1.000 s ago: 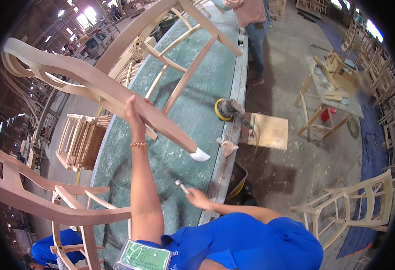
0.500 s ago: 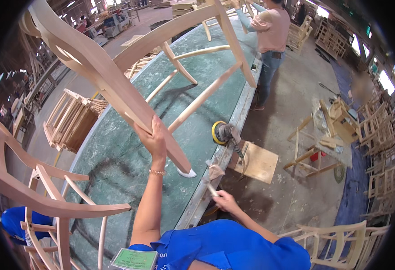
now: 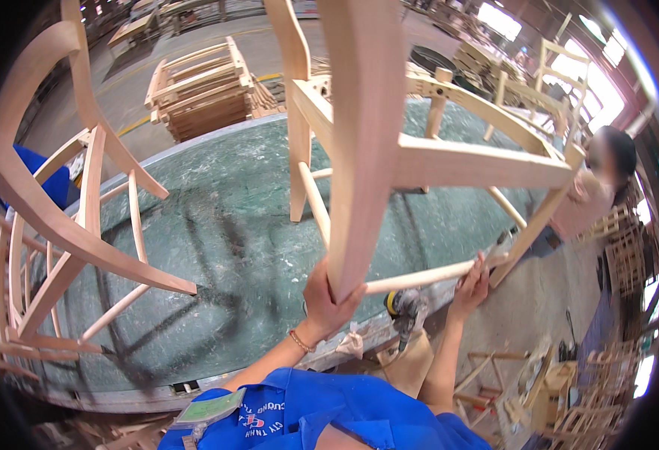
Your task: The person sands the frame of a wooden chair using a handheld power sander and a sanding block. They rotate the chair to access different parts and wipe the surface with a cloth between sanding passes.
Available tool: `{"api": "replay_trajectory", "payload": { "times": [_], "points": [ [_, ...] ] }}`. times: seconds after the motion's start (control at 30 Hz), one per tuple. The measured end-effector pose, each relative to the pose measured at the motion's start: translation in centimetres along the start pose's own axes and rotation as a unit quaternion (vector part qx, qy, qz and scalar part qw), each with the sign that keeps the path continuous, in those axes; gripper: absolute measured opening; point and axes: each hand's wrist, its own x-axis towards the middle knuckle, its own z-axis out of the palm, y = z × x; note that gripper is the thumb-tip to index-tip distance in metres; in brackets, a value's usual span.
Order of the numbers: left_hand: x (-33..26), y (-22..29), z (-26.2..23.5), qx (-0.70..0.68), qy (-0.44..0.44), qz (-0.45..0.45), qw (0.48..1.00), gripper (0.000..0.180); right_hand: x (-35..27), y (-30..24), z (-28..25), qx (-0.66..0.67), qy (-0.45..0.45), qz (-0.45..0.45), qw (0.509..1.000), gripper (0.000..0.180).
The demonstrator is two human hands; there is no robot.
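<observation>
Gripping the unfinished wooden chair frame [image 3: 389,150] with both hands, left hand [image 3: 328,300] on a leg, right hand [image 3: 470,283] on a rung, the person risks it tipping onto the green bench [image 3: 217,247].

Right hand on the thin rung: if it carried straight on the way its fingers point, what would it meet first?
The right hand points up and rightward along the rung. First in that line looks to be the slanted chair leg where the rung joins it, though depth is unclear.

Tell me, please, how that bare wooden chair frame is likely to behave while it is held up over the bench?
The chair frame probably stays stiff: solid joined rails. Likely awkward and apt to swing, since the left hand grips one leg end and the right hand a thin rung.
</observation>
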Motion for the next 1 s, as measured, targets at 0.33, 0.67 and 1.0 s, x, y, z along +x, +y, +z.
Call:
{"api": "replay_trajectory", "payload": {
  "times": [0.33,0.67,1.0],
  "points": [
    [8.0,-4.7,9.5,0.047,0.080,0.045,0.995,0.058,9.4,3.6,4.3,0.017,-0.115,0.062,0.991,0.032],
    [5.9,-7.9,13.1,0.134,0.101,0.160,0.973,0.071,-13.5,4.8,-10.6,0.087,-0.187,0.341,0.917,0.027],
    [8.7,-13.9,10.3,0.327,-0.073,0.194,0.922,0.062,-23.0,17.8,-21.6,-0.390,-0.038,0.325,0.861,0.024]
  ]
}}
